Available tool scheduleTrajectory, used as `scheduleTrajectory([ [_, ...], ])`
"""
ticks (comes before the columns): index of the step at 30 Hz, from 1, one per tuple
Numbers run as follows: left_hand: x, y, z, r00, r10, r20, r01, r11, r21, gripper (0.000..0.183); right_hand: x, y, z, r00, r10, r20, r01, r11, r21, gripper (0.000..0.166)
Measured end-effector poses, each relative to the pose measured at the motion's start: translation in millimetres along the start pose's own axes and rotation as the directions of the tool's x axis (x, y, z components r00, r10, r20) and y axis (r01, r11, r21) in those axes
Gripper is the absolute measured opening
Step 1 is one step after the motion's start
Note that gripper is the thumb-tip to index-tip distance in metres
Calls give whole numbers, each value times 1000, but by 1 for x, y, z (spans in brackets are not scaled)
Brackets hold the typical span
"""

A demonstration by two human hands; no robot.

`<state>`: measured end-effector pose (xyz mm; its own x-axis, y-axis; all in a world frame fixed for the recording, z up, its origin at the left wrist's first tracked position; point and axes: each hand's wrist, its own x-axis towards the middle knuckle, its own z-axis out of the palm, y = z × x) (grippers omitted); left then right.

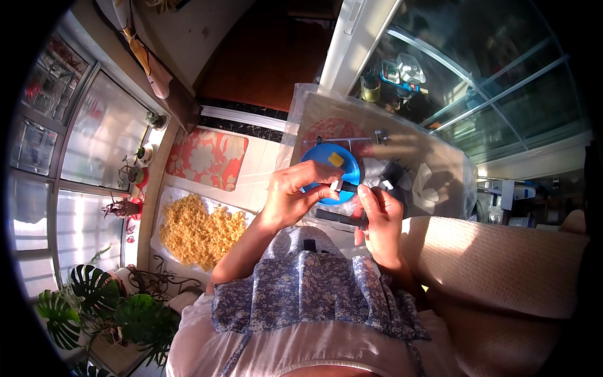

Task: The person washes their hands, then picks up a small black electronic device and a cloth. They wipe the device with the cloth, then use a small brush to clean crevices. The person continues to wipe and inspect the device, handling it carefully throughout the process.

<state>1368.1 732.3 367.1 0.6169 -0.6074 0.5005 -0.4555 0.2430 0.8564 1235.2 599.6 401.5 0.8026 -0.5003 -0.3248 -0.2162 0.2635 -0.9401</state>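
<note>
Both of my hands are raised over the near edge of a plastic-covered table. My left hand (301,188) pinches a small whitish block (336,185) between thumb and fingertips. Against it sits a short black piece (348,187), which the thumb and fingers of my right hand (384,219) grip. A longer black bar (337,217) extends leftward from below my right fingers; whether it joins the short piece is hidden. Just beyond my hands is a round blue dish (351,165), partly covered by them, with a yellow sponge-like piece (335,159) in it.
On the table's clear plastic cover (438,162) lie a thin metal rod (344,139), small metal parts (380,136), black parts (395,173) and a crumpled whitish plastic piece (425,188). A padded armrest (490,264) is at right. Yellow food pieces (198,231) cover a floor cloth at left.
</note>
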Motion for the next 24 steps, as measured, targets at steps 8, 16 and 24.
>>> scheduleTrajectory([
  [8, -2, -4, 3, 995, -91, 43, 95, 992, -81, 23, 5, 3, -4, 1000, -1, 17, 0, 997, 77, 33],
  [16, 2, -13, 4, 990, -112, 87, 118, 991, -61, 25, 15, 2, -7, 999, -33, -30, 32, 998, -50, 25],
  [24, -6, -8, 4, 991, -75, 114, 67, 995, 74, 26, 3, -1, -4, 997, -53, -58, 41, 979, -201, 20],
])
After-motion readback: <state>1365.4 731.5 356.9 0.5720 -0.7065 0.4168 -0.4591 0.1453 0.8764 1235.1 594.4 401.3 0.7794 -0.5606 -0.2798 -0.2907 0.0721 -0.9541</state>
